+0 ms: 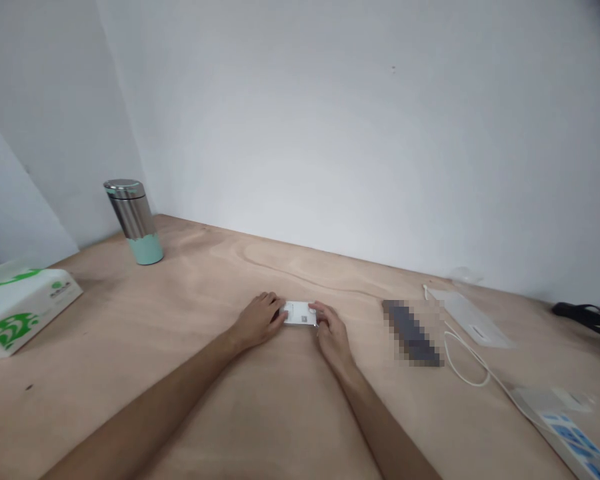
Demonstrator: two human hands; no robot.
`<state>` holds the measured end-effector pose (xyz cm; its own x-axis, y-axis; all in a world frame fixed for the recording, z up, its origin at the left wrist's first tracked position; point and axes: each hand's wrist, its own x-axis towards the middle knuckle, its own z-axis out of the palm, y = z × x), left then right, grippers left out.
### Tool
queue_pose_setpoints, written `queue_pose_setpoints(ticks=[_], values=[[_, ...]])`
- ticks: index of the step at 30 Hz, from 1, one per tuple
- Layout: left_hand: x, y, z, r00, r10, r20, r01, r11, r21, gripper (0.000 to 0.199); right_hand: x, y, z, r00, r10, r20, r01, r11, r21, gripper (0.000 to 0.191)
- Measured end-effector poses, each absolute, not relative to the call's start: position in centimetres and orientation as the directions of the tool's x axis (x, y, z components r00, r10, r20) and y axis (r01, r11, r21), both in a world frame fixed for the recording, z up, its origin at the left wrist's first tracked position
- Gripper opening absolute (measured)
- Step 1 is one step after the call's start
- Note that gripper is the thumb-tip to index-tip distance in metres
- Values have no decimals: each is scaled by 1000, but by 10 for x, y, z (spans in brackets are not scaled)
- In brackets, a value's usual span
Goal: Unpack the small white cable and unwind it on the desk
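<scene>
A small flat white card [299, 313] with tiny grey print lies on the plywood tabletop [190, 373] in front of me, its exact kind unclear. My left hand [259, 321] grips its left end with curled fingers. My right hand [330, 330] holds its right end, and the fingers of both hands cover its short sides. The card's underside is hidden.
To the right lie a pixelated dark oblong object [413, 333], a white cable [463, 360], a translucent white sleeve [473, 319], a white-and-blue packet [565, 433] and a black cord [580, 317]. At the left stand a steel-and-mint tumbler [134, 220] and a green-printed tissue box [25, 313]. A white wall closes the table's far edge.
</scene>
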<state>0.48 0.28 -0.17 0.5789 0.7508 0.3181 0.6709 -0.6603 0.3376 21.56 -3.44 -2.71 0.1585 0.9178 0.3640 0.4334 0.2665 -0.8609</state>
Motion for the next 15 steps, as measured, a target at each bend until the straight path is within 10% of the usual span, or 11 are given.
queue_pose_setpoints(ticks=[15], values=[[4, 6, -4, 574, 754, 320, 680, -656, 327, 35, 212, -38, -15, 205, 931, 302, 404, 201, -892, 36]])
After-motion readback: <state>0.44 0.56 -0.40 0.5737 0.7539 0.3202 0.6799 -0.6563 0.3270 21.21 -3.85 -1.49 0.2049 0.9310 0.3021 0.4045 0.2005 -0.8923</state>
